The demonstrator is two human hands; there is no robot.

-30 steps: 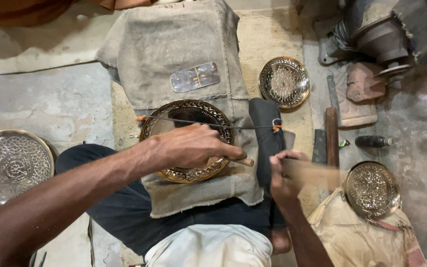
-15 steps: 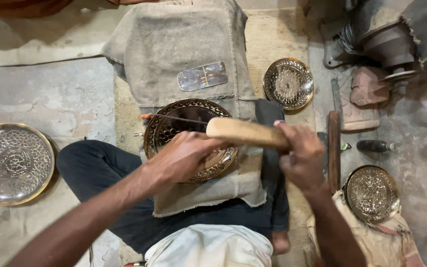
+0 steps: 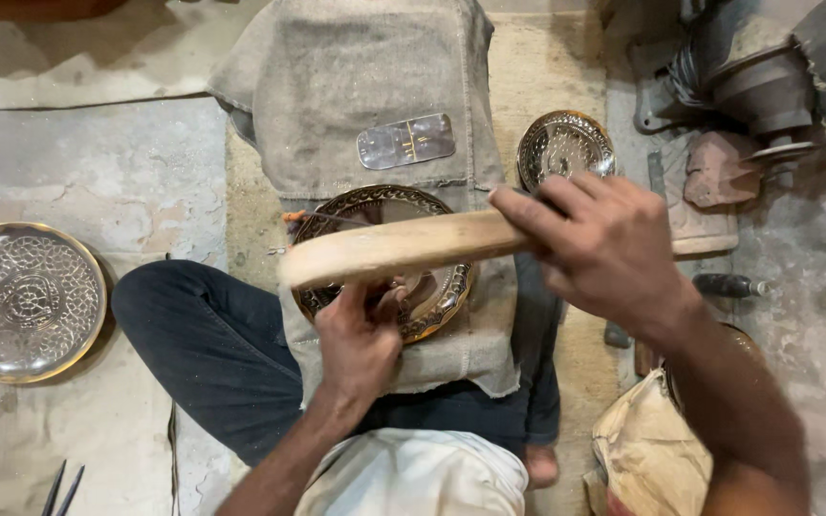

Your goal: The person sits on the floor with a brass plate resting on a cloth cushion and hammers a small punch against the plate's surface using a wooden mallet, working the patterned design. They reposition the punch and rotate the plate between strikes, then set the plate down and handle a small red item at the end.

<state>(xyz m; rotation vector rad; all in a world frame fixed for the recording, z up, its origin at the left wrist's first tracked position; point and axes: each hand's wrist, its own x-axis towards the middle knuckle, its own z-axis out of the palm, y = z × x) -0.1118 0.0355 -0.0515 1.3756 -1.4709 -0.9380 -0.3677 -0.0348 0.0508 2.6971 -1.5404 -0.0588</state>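
An engraved brass plate (image 3: 437, 291) lies on a burlap cloth (image 3: 365, 96) draped over a block in front of my lap. My left hand (image 3: 360, 334) rests on the plate's near side, its fingers pinched around a small tool I cannot make out clearly. My right hand (image 3: 604, 248) grips a flat wooden stick (image 3: 384, 250) and holds it level above the plate, its free end pointing left. A thin metal rod (image 3: 322, 220) with an orange end lies across the plate's far left rim.
A large engraved round tray (image 3: 21, 301) lies on the floor at left. A smaller engraved plate (image 3: 566, 148) and a shiny metal strip (image 3: 405, 140) sit further back. A machine (image 3: 748, 76) stands at the upper right; a cloth bag (image 3: 652, 454) lies at lower right.
My right hand has lifted the wooden stick from beside the block up over the plate. My left hand pulled back toward the plate's near edge. The view has moved closer.
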